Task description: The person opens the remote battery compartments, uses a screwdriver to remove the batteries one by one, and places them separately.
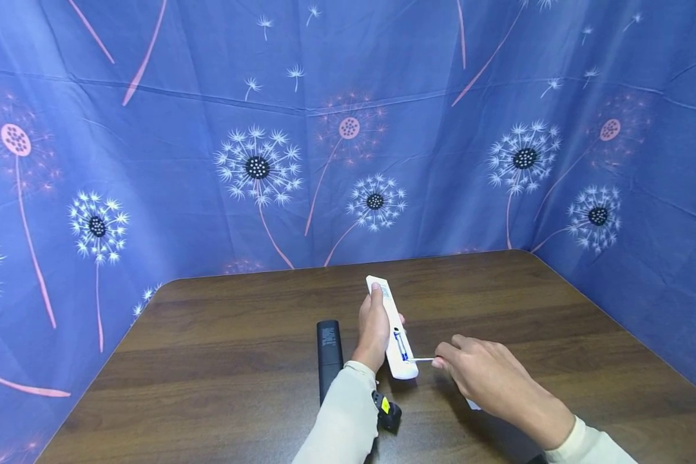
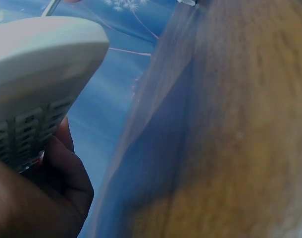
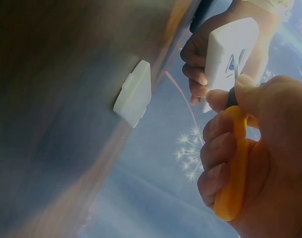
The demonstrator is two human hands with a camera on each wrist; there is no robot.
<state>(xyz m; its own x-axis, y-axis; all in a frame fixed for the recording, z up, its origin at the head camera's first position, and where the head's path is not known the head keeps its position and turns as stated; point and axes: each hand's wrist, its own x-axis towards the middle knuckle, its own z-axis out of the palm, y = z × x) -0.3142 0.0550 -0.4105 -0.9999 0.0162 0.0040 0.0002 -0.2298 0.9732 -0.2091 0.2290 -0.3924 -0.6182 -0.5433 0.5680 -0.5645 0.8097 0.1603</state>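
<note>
My left hand (image 1: pixel 372 332) grips a white remote control (image 1: pixel 405 370) above the table, its back turned up and its battery compartment uncovered. Inside the compartment lies a blue battery (image 1: pixel 402 348). The remote's rows of keys face down, as the left wrist view shows. My right hand (image 1: pixel 493 383) holds a screwdriver (image 3: pixel 232 166) with an orange-yellow handle, fingers wrapped round it and thumb near the black collar. Its thin metal shaft (image 1: pixel 422 359) reaches to the lower end of the battery. A white battery cover (image 3: pixel 134 95) lies on the table under my right hand, mostly hidden in the head view.
A black remote control (image 1: pixel 328 351) lies on the brown wooden table (image 1: pixel 226 367), just left of my left forearm. A small black camera (image 1: pixel 388 414) is strapped to my left wrist. Behind the table hangs a blue curtain (image 1: pixel 197 193) with dandelion prints.
</note>
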